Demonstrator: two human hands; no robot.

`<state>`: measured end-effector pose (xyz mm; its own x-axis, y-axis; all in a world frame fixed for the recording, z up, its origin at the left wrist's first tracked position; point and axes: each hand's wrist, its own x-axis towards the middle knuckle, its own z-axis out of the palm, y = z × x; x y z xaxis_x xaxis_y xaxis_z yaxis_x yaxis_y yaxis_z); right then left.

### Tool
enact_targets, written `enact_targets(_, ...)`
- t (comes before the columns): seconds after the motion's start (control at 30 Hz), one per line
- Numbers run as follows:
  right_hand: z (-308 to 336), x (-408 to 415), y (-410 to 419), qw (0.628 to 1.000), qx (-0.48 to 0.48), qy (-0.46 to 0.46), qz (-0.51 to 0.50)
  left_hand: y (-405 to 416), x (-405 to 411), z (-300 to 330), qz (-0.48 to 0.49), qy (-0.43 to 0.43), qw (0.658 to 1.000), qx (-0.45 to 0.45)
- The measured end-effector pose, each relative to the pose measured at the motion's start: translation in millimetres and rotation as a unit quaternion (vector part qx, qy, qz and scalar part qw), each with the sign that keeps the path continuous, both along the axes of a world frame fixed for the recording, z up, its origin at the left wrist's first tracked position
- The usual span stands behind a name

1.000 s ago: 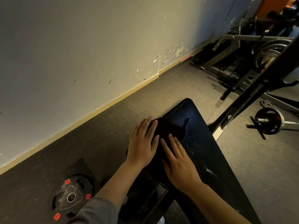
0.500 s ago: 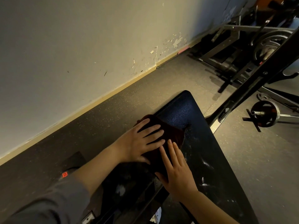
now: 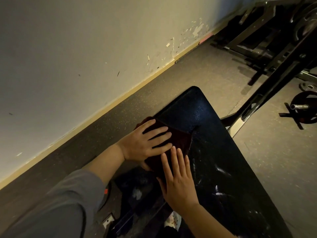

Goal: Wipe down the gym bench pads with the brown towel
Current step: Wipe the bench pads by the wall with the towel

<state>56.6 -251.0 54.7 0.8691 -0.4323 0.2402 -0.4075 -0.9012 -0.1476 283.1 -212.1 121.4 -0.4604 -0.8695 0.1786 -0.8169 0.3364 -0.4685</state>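
Note:
A long black bench pad (image 3: 223,148) runs from the lower right up to a rounded end in the middle of the view; white smears mark its lower part. The dark brown towel (image 3: 180,140) lies folded on the pad's left edge. My left hand (image 3: 145,143) presses flat on the towel with fingers spread and pointing right. My right hand (image 3: 178,179) lies flat on the towel's near end, fingers straight and pointing up the pad. Both hands cover most of the towel.
A pale wall (image 3: 85,57) with chipped paint runs along the left, close to the bench. A slanted black frame bar (image 3: 267,86) crosses on the right. A weight plate on a stand (image 3: 305,107) sits on the floor at the right. More rack parts (image 3: 257,40) stand behind.
My left hand has turned from pointing up the pad to lying crosswise, and its arm has swung in from the left. The towel stays at the pad's left edge.

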Motion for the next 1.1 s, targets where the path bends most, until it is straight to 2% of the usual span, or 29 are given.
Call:
enact_targets(0.4, -20.1, 3.8, -2.2, 0.992, 0.008, -0.123, 0.007, -0.7, -3.2, -1.5, 0.022, -0.027, 0.999, 0.019)
enact_targets(0.5, -25.5, 5.9, -2.3, 0.99, -0.008, -0.142, 0.005, 0.3, -3.6, -2.1, 0.024, 0.002, 1.0, 0.01)
enact_targets(0.77, -33.5, 6.4, 0.3, 0.986, -0.025, -0.166, -0.002, 0.4, -4.0, -6.9, 0.004, 0.009, 0.999, -0.041)
enact_targets(1.1, -37.6, 8.7, 0.5, 0.983, -0.027, -0.183, -0.005, 1.4, -1.4, -12.3, 0.004, 0.02, 0.999, -0.048)
